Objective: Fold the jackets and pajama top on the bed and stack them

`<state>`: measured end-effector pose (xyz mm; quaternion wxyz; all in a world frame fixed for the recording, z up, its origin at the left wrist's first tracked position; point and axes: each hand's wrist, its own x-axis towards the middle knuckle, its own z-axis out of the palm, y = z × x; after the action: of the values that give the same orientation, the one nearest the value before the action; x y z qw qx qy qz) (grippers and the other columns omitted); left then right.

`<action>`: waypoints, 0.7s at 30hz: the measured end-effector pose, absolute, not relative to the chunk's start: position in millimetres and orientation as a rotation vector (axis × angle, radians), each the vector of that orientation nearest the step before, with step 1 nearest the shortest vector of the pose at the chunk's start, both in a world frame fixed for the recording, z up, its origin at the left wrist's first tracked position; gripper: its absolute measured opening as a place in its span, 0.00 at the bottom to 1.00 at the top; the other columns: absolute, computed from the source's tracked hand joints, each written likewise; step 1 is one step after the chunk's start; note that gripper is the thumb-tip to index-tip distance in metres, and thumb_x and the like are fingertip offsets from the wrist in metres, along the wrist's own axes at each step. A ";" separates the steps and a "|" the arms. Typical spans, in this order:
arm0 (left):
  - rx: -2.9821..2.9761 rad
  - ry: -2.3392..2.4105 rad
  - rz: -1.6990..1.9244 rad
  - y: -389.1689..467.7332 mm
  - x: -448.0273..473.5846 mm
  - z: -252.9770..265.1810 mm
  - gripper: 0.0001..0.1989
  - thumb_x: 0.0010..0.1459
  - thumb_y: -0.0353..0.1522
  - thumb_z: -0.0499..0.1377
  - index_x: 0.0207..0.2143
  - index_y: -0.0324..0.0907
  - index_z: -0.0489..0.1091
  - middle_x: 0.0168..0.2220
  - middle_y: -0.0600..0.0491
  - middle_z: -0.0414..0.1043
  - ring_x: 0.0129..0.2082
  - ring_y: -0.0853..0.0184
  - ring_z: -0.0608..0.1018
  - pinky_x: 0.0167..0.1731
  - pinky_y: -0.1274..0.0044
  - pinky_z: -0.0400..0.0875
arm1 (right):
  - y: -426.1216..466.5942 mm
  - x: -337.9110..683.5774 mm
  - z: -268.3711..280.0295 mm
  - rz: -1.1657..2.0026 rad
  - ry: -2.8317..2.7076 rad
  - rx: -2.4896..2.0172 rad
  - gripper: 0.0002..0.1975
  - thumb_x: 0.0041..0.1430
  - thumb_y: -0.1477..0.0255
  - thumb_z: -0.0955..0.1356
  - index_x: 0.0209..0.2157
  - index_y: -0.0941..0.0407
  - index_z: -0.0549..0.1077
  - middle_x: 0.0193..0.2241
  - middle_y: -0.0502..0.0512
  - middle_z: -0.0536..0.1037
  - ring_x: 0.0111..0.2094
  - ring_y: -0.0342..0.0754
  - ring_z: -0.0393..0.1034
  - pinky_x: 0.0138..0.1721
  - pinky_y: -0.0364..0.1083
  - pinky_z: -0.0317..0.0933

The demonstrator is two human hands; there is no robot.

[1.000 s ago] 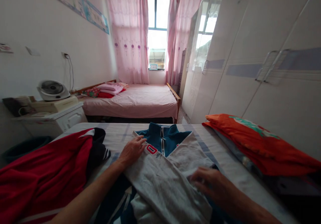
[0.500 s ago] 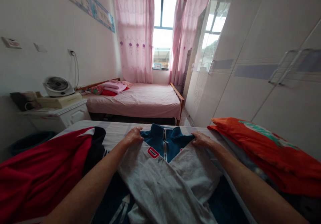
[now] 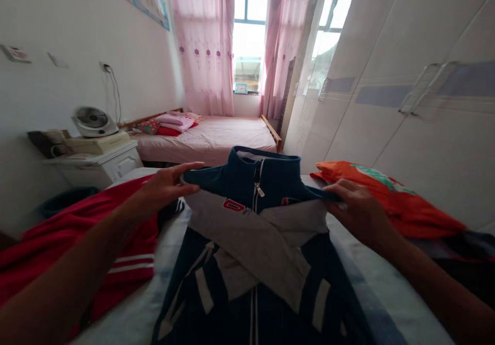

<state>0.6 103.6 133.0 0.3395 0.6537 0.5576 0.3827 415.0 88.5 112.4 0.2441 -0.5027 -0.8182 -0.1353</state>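
A teal and grey zip-up jacket (image 3: 259, 231) hangs between my two hands, its stand-up collar at the top and its grey sleeves crossed over the front. My left hand (image 3: 170, 185) pinches one shoulder between thumb and fingers. At the opposite shoulder my right hand (image 3: 350, 200) grips the cloth the same way. The zip is done up close to the collar. Beneath the jacket lies a pale sheet (image 3: 131, 288). Beside my left forearm is a red garment (image 3: 127, 242) with white stripes, and an orange garment (image 3: 394, 200) rests past my right hand.
A bed (image 3: 228, 133) with pink bedding stands by the window. To the left, a white cabinet (image 3: 116, 167) carries a small fan (image 3: 95, 121), with a dark bin (image 3: 65, 200) beside it. White wardrobes (image 3: 371, 128) line the right side.
Both hands have lifted the jacket's shoulders up and drawn them wider apart. The collar now stands higher, and more of the dark body and crossed sleeves shows.
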 end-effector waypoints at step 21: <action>0.622 1.366 0.959 -88.9 -6.8 21.1 0.20 0.42 0.42 0.66 0.39 0.45 0.73 0.37 0.50 0.77 0.44 0.55 0.76 0.38 0.69 0.73 | -70.3 449.8 1.8 1.153 -1.117 -1.785 0.34 0.37 0.54 0.69 0.47 0.57 0.70 0.54 0.66 0.68 0.49 0.59 0.68 0.41 0.48 0.68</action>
<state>-6.8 -88.9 21.1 0.6290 0.2716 0.5961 0.4187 449.8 -70.3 1.8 0.3620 -0.6931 -0.4337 0.4477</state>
